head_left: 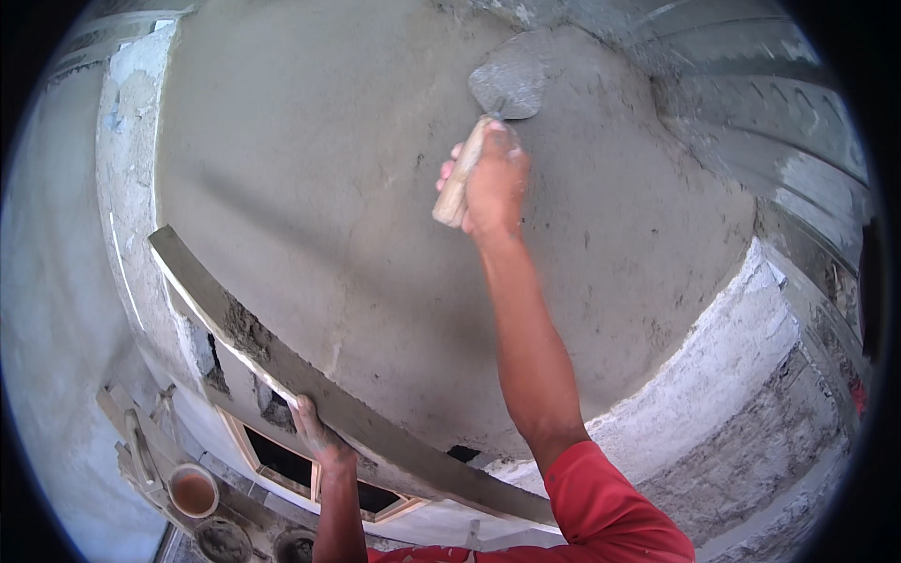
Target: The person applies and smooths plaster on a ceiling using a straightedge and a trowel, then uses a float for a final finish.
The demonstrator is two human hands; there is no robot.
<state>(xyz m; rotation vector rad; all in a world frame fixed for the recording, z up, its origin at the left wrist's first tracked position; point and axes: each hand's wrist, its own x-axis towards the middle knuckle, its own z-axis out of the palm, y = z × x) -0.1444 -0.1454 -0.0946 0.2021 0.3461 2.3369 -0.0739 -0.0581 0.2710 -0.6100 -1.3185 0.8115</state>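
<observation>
With right hand (pixel 497 183) closed round trowel (pixel 511 84), holds it high at grey plaster (pixel 328 169); cannot tell contact for blur; might gouge if tilting an edge in; with left hand (pixel 324 436) curled round long board (pixel 404 448) below, might scrape plaster with it, bearing it one-handed.

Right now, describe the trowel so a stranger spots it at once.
Start with the grey plastered surface filling most of the view, and go to its upper part, just right of centre. There the right hand, beyond a red sleeve, holds the trowel. Unlike the long screed board in the left hand, it is short, with a pale wooden handle and a broad metal blade.
</observation>
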